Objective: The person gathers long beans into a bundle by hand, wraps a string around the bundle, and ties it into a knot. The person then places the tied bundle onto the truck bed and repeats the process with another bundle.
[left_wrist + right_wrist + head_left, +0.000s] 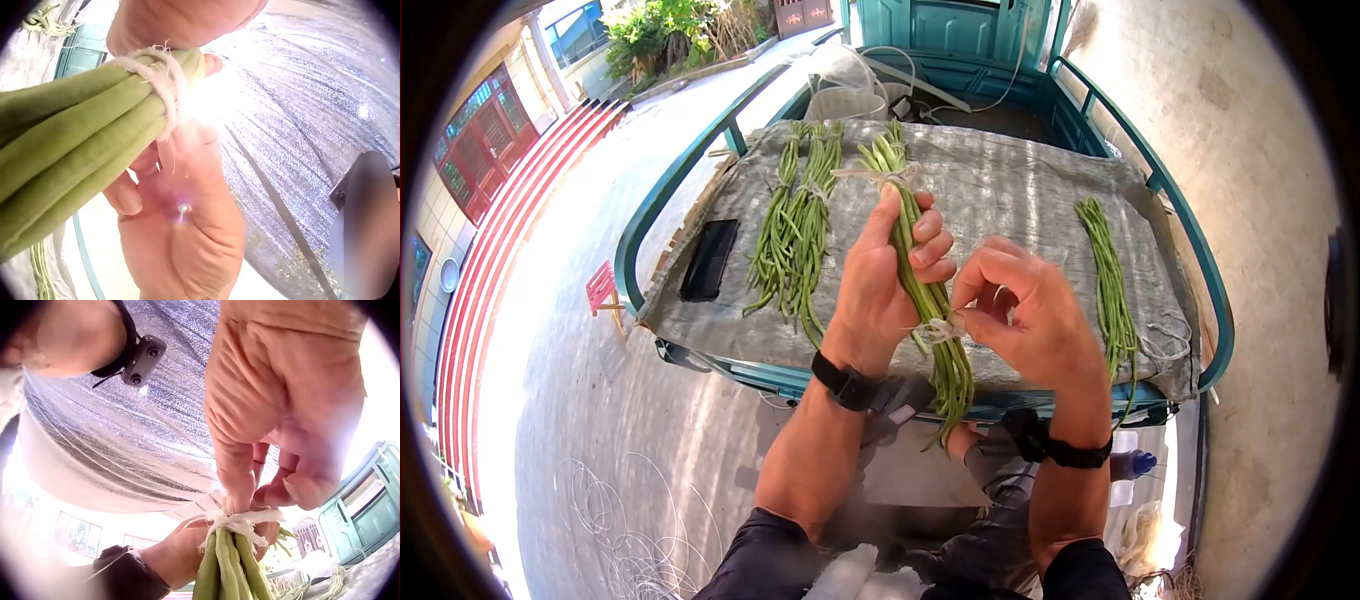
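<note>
My left hand (878, 285) grips a bundle of long green beans (920, 292) by its middle, thumb on one side and fingers curled round the other. A white strip (870, 174) ties the bundle near its upper end. Lower down, a second white strip (941, 330) goes round the beans, and my right hand (1035, 315) pinches at it with thumb and forefinger. In the right wrist view the frayed strip (240, 524) shows knotted round the beans, right under the right fingertips. The left wrist view shows a frayed band (164, 84) close round the stalks (81, 131).
Several tied bean bundles (805, 205) lie left on the grey cloth (1010, 180) over the cart bed, near a black phone (710, 260). More beans (1108, 280) and loose white strips (1165, 342) lie at right. Green side rails (685, 165) flank the bed. A bucket (840, 103) stands behind.
</note>
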`<state>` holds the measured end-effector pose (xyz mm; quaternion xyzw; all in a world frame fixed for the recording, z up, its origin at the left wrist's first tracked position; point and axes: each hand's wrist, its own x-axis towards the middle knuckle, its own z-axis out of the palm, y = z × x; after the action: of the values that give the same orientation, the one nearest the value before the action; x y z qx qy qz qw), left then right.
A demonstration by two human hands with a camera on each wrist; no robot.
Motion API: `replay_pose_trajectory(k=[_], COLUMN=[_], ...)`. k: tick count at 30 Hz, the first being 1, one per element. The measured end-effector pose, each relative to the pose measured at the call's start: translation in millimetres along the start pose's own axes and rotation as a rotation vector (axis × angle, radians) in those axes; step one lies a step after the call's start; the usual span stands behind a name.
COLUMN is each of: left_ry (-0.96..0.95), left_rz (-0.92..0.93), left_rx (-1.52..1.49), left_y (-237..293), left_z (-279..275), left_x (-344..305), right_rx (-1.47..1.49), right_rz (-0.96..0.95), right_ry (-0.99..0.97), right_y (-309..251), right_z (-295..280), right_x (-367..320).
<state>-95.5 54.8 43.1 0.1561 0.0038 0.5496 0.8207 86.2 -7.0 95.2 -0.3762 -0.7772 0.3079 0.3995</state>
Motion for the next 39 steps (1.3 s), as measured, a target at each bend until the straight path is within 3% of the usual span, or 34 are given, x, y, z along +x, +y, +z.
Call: replay_pose_trajectory(k=[4, 13, 21, 31, 34, 36, 39], left_ry=[0.014, 0.095, 0.16, 0.058, 0.078, 0.103, 0.072], left_rz=[0.02, 0.08, 0.06, 0.01, 0.03, 0.048, 0.036], left_rx=[0.041, 0.178, 0.369, 0.278, 0.291, 0.305, 0.229], left_y=[0.9, -1.7, -6.5, -6.6, -7.9, -9.4, -8.9], left_z=[-1.1, 1.8, 13.1, 6.7, 7.9, 6.9, 5.1], left_x=[-1.0, -3.4, -7.8, -4.2, -4.3, -3.3, -3.6], right_rx=[-0.078, -0.196, 0.11, 0.401, 0.468, 0.609, 0.735], right_rz=[0.043, 0.089, 0.176, 0.198, 0.187, 0.013, -0.034], right_ry=[-0.137, -0.024, 0.085, 0.226, 0.102, -0.087, -0.169], right_y=[-8.3, -3.4, -3.9, -9.5, -11.9, -8.4, -16.0], right_z=[-4.0, 12.5, -1.1, -12.6, -18.0, -19.8, -22.8], right_x=[-1.9, -0.7, -1.0, -2.7, -6.6, -10.9, -14.0])
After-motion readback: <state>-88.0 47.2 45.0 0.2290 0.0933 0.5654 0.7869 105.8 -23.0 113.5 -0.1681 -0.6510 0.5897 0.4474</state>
